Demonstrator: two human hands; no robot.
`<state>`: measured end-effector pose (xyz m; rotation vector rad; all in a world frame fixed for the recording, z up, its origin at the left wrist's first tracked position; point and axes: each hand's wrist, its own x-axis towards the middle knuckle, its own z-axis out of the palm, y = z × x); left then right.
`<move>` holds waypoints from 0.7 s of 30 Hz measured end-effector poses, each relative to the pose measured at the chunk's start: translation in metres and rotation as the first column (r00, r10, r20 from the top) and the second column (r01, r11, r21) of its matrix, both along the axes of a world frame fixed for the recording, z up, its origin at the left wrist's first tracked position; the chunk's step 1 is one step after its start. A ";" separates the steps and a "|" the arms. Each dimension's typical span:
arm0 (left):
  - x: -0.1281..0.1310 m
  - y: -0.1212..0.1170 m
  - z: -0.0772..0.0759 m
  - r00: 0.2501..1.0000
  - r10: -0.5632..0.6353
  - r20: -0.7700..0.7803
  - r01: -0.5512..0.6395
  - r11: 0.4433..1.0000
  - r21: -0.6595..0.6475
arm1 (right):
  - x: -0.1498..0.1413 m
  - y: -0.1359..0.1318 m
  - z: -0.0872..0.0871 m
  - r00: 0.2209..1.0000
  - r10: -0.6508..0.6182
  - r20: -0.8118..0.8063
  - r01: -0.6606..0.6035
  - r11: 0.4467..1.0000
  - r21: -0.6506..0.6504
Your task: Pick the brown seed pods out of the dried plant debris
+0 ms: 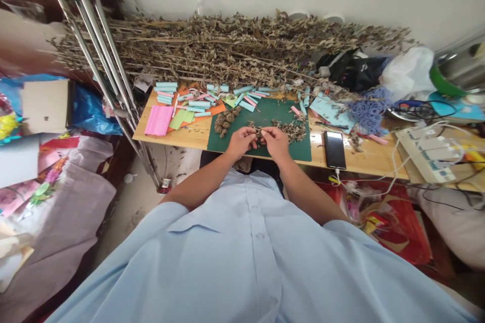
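Both my hands meet over the front part of a green cutting mat (pixel 273 109). My left hand (pixel 242 142) is closed, its fingers pinching dried leaves (pixel 258 131). From the other side my right hand (pixel 275 141) pinches the same small bunch. Left of my hands lies a pile of rolled brown balls (pixel 226 120) that look like pressed dried leaf. Loose crumpled dried leaves (pixel 295 131) are heaped just right of my right hand. The fingertips partly hide what they hold.
Long dried leafy stalks (pixel 242 50) fill the back. Rolled paper tubes (pixel 199 104) and pink paper (pixel 158 120) lie left. To the right are a phone (pixel 335 149) on a cable, blue string (pixel 369 111) and a power strip (pixel 424 154). Metal crutches (pixel 106 55) lean at the left.
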<state>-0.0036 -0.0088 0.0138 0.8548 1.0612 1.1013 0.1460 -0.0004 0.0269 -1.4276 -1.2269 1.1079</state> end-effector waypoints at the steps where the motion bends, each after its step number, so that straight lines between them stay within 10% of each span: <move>1: 0.000 0.000 0.001 1.000 0.001 0.006 -0.001 1.000 -0.002 | 0.000 0.000 -0.001 1.000 -0.006 -0.006 0.006 1.000 -0.001; 21: 0.002 -0.002 0.002 0.999 0.035 -0.007 -0.034 0.999 0.013 | -0.002 0.002 -0.004 0.997 -0.069 -0.036 0.069 0.998 -0.012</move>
